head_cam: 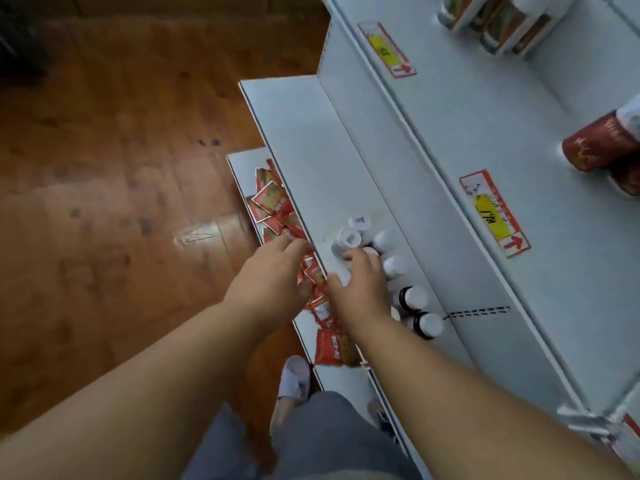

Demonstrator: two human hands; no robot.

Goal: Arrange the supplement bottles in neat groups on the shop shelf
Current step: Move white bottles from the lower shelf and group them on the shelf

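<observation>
Overhead, right hand [363,282], fingers curled over the small white-capped dark supplement bottles [394,265] standing upright, row running away along the white metal shelf [311,140]; left hand [273,271], fingers loosely extended, lies farther left

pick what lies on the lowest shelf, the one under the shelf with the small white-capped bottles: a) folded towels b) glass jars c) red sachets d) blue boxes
c, a scatter of red sachets lies on the lowest shelf, just below the shelf edge where the white-capped bottles stand; the left hand hovers over them while the right hand rests among the bottles.
</observation>
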